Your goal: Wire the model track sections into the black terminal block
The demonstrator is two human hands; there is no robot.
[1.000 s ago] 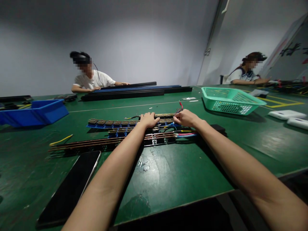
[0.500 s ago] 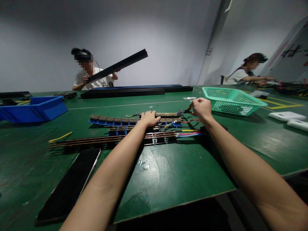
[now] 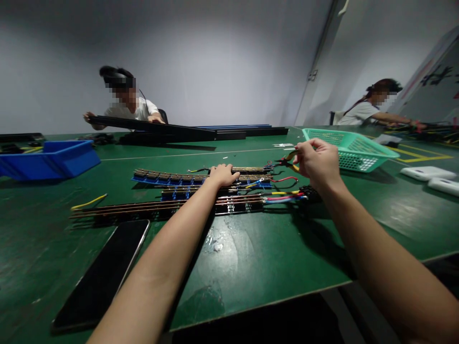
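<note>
Fingers spread, the left hand (image 3: 223, 176) seems to steady long strips (image 3: 172, 177) on the desk (image 3: 258, 267), while the right hand (image 3: 319, 160) grips pliers (image 3: 285, 163) near the strips' right ends, and the next move likely needs care.

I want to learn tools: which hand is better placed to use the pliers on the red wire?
Probably the right hand: its grip is on the yellow-handled pliers, near the red wire. The left hand lies spread on the copper-coloured rods, farther from that wire.
</note>
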